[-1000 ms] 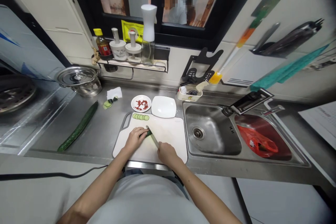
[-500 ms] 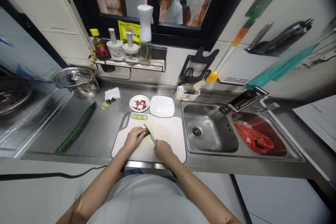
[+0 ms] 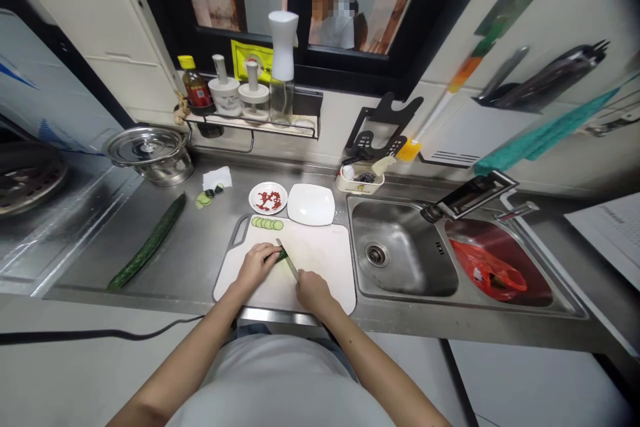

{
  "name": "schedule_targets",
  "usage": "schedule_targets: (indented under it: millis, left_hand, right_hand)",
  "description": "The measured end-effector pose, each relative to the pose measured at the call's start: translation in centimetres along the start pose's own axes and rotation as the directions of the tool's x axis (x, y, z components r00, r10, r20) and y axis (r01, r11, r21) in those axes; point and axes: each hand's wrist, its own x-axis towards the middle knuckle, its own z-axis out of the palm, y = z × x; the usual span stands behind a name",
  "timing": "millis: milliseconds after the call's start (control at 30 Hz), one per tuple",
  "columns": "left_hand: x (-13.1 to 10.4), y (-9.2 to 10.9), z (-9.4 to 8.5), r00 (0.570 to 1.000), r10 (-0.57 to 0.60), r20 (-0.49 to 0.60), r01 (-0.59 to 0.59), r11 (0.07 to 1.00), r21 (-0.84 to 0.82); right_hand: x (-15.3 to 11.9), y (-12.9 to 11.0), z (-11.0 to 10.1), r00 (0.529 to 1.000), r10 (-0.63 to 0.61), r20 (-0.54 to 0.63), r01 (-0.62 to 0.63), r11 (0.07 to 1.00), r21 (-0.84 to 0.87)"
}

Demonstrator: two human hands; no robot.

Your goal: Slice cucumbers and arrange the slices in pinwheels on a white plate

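On the white cutting board (image 3: 320, 253) my left hand (image 3: 257, 265) is closed over a short piece of cucumber (image 3: 281, 254), mostly hidden beneath the fingers. My right hand (image 3: 313, 290) grips a knife (image 3: 289, 260), its blade slanting up and left against the cucumber piece. A row of cucumber slices (image 3: 267, 223) lies near the board's far left edge. Beyond the board stand a white plate with chopped red bits (image 3: 269, 199) and a bare white square plate (image 3: 311, 204). To the left, a whole cucumber (image 3: 148, 243) rests on the steel counter.
Cucumber scraps (image 3: 205, 197) and a white tissue (image 3: 217, 177) lie behind the whole cucumber. At the back left is a lidded steel pot (image 3: 150, 150). On the right are the sink (image 3: 400, 253) and a red plastic bag (image 3: 487, 270). A bottle rack (image 3: 250, 123) hangs on the wall.
The view has shifted slightly, so most things sit a little further right. Both hands keep nearly the same place on the board, with the knife still at the cucumber piece.
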Motion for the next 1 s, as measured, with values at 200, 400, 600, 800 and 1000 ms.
schedule_targets:
  millis: [200,400,600,800,1000]
  left_hand:
    - [0.0,0.1,-0.1,1.000,0.000,-0.006,0.000,1.000,-0.002]
    - [0.0,0.0,0.0,1.000,0.001,0.000,-0.001,1.000,-0.001]
    - [0.0,0.0,0.0,1.000,-0.006,-0.002,0.006,1.000,0.000]
    - [0.0,0.6,-0.1,1.000,-0.017,-0.015,0.017,1.000,-0.002]
    - [0.0,0.8,-0.3,1.000,-0.007,-0.020,0.007,1.000,-0.006]
  right_hand:
    - [0.9,-0.3,0.4,0.999,-0.014,-0.043,0.013,1.000,-0.008]
    - [2.2,-1.0,0.4,0.996,-0.003,-0.086,0.003,1.000,0.008]
    - [1.8,-0.8,0.5,0.997,0.000,-0.077,0.000,1.000,-0.003]
    - [-0.1,0.2,1.4,0.999,0.032,-0.033,-0.032,0.999,-0.012]
    - [-0.2,0.2,1.7,0.998,0.039,-0.047,-0.039,0.999,-0.006]
